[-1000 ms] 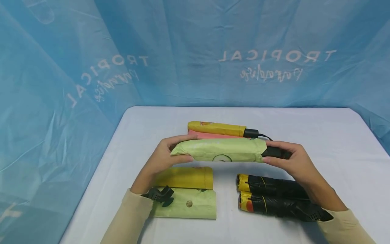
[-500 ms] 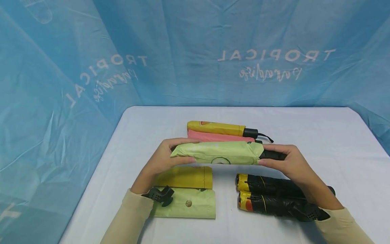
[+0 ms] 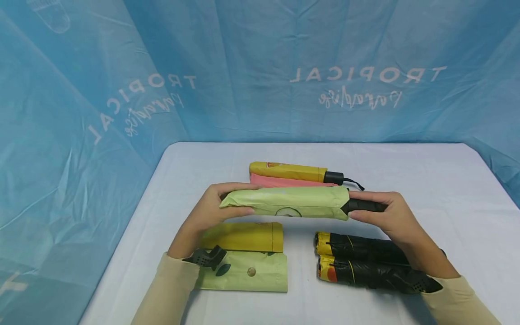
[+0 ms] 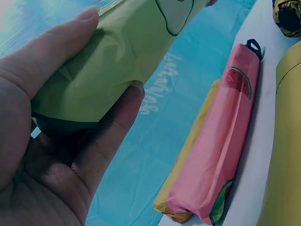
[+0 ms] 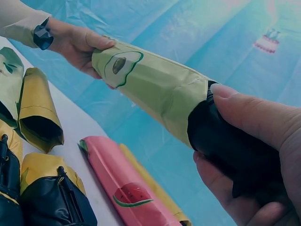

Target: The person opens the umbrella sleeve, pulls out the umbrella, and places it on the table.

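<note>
Both hands hold a folded umbrella in a light green sleeve [image 3: 284, 201] level above the table. My left hand [image 3: 205, 210] grips the sleeve's left end between thumb and fingers. At the other end my right hand [image 3: 392, 212] pinches the black umbrella part [image 3: 367, 206] that sticks out, its thumb close to the sleeve's opening. An avocado print shows on the sleeve in the right wrist view. Inside the sleeve the rest of the umbrella is hidden.
Behind lie a yellow sleeved umbrella [image 3: 288, 171] and a pink sleeved one [image 3: 284, 181]. A yellow sleeve [image 3: 248, 236] and a green sleeve [image 3: 260, 272] lie flat at front left. Two black-and-yellow folded umbrellas [image 3: 353, 247] lie front right, partly under my right arm.
The green sleeve has shifted slightly left with my left hand, and more of the black part shows at its right end. The held umbrella sits a little lower than one second ago.
</note>
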Available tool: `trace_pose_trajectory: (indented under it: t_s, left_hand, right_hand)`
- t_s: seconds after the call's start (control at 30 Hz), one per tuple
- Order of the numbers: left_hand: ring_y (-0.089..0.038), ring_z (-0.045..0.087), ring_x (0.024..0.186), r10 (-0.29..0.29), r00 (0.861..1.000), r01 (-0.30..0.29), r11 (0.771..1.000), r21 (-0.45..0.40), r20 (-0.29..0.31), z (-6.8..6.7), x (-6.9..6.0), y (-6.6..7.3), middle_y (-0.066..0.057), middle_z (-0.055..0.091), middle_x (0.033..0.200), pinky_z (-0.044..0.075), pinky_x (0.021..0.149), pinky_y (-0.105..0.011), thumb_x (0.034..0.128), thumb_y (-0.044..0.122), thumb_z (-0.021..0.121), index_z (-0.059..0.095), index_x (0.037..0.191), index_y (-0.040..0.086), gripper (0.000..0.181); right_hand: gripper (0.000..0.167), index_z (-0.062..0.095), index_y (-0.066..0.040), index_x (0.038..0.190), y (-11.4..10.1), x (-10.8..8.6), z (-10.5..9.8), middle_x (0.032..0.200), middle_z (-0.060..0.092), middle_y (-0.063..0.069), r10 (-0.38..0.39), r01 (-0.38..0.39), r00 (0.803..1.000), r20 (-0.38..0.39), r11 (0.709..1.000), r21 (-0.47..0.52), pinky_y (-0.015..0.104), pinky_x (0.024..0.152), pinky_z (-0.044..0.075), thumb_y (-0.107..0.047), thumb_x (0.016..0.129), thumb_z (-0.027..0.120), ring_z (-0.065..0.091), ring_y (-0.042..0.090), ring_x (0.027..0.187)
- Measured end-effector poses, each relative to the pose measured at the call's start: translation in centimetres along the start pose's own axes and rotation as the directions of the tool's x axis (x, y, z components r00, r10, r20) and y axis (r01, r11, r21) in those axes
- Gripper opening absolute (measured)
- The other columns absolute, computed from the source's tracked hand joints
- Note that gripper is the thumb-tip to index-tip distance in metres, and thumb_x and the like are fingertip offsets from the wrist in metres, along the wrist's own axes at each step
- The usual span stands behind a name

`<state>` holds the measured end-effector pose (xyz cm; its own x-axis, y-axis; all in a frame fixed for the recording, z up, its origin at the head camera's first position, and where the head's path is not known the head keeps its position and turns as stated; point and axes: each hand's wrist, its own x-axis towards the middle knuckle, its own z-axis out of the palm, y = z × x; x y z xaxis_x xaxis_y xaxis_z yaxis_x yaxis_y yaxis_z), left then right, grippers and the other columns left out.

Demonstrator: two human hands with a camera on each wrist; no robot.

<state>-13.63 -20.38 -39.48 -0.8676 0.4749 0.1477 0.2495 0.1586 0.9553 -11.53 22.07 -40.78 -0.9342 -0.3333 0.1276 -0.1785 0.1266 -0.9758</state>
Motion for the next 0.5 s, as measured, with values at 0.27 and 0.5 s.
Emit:
trace_pose_trajectory:
  t_s: [0.27, 0.5]
  left_hand:
    - [-0.027, 0.063, 0.087, 0.022, 1.0, -0.022, 0.999, 0.029, 0.004, -0.5, 0.1, -0.2, -0.007, 0.072, 0.117, 0.058, 0.073, -0.034, 0.0886, 0.009, 0.082, 0.071, 0.131, 0.017, 0.045]
    - [-0.026, 0.065, 0.086, 0.061, 0.998, -0.061, 0.998, 0.012, -0.003, -1.3, -0.2, -0.5, -0.009, 0.072, 0.119, 0.058, 0.072, -0.034, 0.0893, 0.004, 0.079, 0.072, 0.13, 0.013, 0.042]
  right_hand:
    - [0.042, 0.07, -0.001, 0.129, -0.2, 0.0, -0.5, 0.127, 0.07, -0.001, -0.015, 0.016, 0.999, -0.037, 1.0, 0.011, 0.027, 0.076, 0.06, 0.009, 0.089, 0.074, 0.069, 0.013, 0.104]
    - [0.043, 0.066, 0.009, 0.129, -0.3, -0.1, -1.2, 0.131, 0.069, 0.001, -0.083, 0.084, 0.996, -0.022, 0.995, 0.053, 0.024, 0.077, 0.058, 0.017, 0.087, 0.069, 0.067, 0.013, 0.112]
